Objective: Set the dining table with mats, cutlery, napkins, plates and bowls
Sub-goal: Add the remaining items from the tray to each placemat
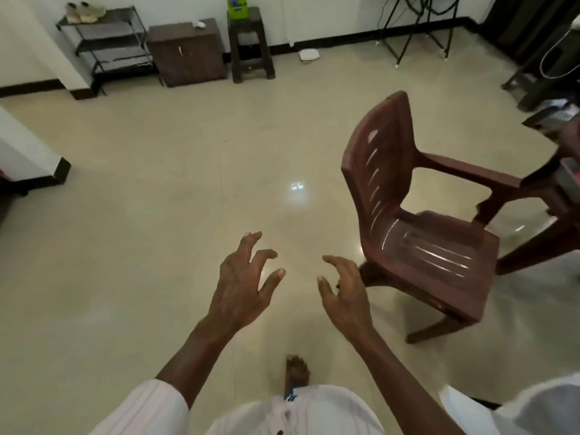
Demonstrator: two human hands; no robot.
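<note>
— What is being held in the hands?
— Nothing is being gripped. The left hand (241, 287) and the right hand (345, 296) are being held out at lower centre, fingers spread and loosely curled, above the floor (157, 246).
— Where is the table (530, 251) being shown?
— It is being cut off by the right edge, beside the chair (417, 215); what is lying on it is too blurred to tell.
</note>
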